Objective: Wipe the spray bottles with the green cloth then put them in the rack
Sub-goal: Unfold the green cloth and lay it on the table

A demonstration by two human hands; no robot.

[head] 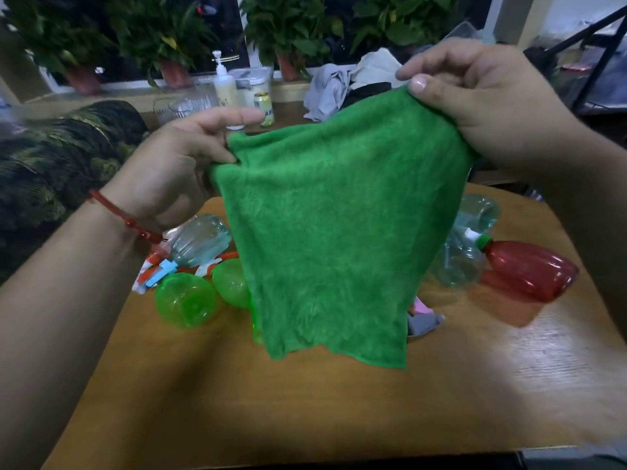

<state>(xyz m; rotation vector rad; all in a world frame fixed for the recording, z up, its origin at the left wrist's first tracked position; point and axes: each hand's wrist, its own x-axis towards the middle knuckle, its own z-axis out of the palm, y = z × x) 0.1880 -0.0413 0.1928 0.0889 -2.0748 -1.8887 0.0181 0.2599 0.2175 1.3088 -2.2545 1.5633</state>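
Held up over the bench (305,401), spread and hanging free: green cloth (332,232). Left hand (176,167) pinching the upper left edge between thumb and curled fingers, index finger stretched out; red cord (129,220) round that wrist. Right hand (475,106) pinching the upper right corner, thumb on top, higher than the left. Lying on their sides on the bench behind the cloth, partly hidden by it: two green bottles (186,300) side by side at the left, a clear bottle (200,239) just behind them, a red bottle (529,269) at the right, further clear bottles (458,269) beside that.
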